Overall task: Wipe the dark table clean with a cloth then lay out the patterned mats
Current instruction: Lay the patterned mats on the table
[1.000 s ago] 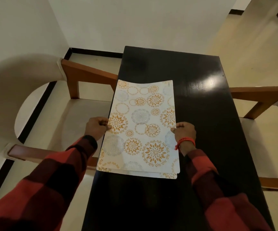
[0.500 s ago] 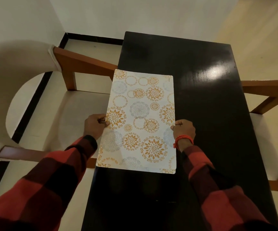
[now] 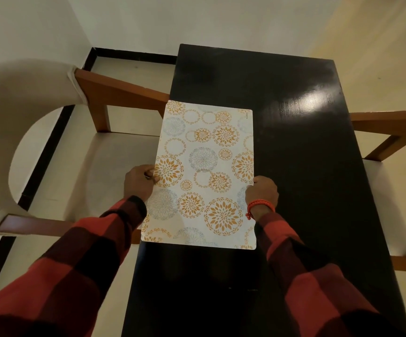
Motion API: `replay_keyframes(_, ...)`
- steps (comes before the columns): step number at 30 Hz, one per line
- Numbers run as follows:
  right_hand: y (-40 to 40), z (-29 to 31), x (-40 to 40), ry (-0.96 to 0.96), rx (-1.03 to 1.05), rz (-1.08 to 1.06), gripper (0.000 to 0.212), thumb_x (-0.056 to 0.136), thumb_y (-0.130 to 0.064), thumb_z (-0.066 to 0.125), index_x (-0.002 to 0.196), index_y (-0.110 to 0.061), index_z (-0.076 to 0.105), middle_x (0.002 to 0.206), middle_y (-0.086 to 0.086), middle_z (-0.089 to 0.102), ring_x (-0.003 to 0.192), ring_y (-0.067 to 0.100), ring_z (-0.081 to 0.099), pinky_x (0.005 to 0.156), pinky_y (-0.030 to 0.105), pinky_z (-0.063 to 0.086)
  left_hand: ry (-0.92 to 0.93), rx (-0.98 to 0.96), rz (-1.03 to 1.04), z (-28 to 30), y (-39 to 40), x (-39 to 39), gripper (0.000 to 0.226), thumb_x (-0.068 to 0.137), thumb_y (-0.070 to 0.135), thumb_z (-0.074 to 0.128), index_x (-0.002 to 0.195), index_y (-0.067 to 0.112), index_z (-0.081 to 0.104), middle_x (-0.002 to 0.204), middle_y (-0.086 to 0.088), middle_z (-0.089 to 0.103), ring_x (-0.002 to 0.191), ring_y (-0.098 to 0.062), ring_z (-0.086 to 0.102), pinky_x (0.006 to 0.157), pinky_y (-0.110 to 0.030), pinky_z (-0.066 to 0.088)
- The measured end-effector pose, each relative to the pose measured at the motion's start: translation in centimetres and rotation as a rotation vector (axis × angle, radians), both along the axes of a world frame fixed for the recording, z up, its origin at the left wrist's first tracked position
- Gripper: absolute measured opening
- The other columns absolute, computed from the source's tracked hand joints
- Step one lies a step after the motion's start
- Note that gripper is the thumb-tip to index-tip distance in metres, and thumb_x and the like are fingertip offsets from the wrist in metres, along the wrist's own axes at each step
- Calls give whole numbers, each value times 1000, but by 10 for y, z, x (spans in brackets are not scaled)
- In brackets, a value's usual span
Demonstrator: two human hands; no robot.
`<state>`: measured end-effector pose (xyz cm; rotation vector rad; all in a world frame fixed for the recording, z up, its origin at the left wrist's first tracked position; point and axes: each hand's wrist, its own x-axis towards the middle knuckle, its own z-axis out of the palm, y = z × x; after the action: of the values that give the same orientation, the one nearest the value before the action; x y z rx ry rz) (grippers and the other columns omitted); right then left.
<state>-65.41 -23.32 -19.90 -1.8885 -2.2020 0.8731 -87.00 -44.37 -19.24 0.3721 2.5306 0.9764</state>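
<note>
A white patterned mat with orange and grey flower circles lies lengthwise along the left side of the dark table, its left edge hanging past the table's side. My left hand pinches the mat's left edge near the middle. At the opposite edge my right hand, with a red band at the wrist, grips the mat. One second ago a second mat edge showed under the near end; now only one sheet is visible. No cloth is in view.
A wooden armchair with a pale cushion stands at the table's left side, another at the right. White walls meet in the corner beyond the table's far end. A glare patch shines on the table's far right.
The mats' near edges were offset a second ago and now line up as one sheet. Both hands keep their grip at the side edges; the camera has tilted slightly.
</note>
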Motion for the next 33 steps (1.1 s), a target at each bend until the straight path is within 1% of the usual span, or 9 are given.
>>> replay_keyframes(2,0,1,1,57,-36,-47,23,88,-3,58,104,-11,72,108,8,70,88,23,61,74,34,49,11,-12,13,1,1,1,34,90,-1,70,123,4,68,97,-4,66,78,-6,60,91,-14,49)
replay_keyframes(5,2,6,4,100,-92,-119,31,87,-7,65,117,-16,69,118,7,68,104,27,64,89,41,54,-74,-75,-20,9,3,-2,33,88,10,75,120,6,69,107,-7,69,98,-23,64,98,-34,50)
replay_keyframes(7,2,8,4,119,-105,-146,29,86,-8,68,113,-18,70,117,7,69,105,27,65,87,36,53,-107,-110,-52,14,6,-6,14,87,16,77,98,14,69,97,-6,65,92,-24,60,88,-31,47)
replay_keyframes(11,-5,19,3,164,-76,-154,28,85,-8,69,111,-17,71,113,5,71,103,26,66,82,31,51,-32,-143,-119,20,10,-5,44,86,23,75,64,18,38,67,0,43,70,-23,46,66,-32,34)
replay_keyframes(14,-7,29,-1,238,-87,-183,30,82,-2,71,108,-16,70,113,6,70,102,25,65,81,30,51,-5,-119,-99,25,10,0,37,84,19,76,67,13,44,70,-1,45,72,-24,48,67,-33,37)
replay_keyframes(16,-7,35,-2,326,-130,-239,30,81,4,72,104,-14,68,111,8,70,95,23,66,73,27,49,-7,-90,-96,29,9,-1,14,84,11,74,88,8,61,88,-3,58,87,-25,55,82,-38,48)
replay_keyframes(19,-5,43,-3,405,-209,-283,27,82,8,72,104,-8,71,112,10,71,92,22,68,76,33,58,-57,-2,-43,36,5,0,38,83,-6,68,117,9,65,109,-5,66,101,-23,61,93,-35,51)
replay_keyframes(28,-6,81,8,386,-114,-189,27,82,3,74,101,-17,73,100,1,73,87,16,65,74,29,50,-130,182,-34,63,-16,3,34,80,-10,71,103,13,70,97,0,71,94,-22,69,88,-48,59)
replay_keyframes(33,-8,106,25,402,-77,-164,29,79,1,78,102,-17,75,101,3,74,90,19,69,85,37,58,-169,246,-45,83,-22,9,38,79,-8,74,86,29,68,94,5,73,90,-17,71,78,-39,61)
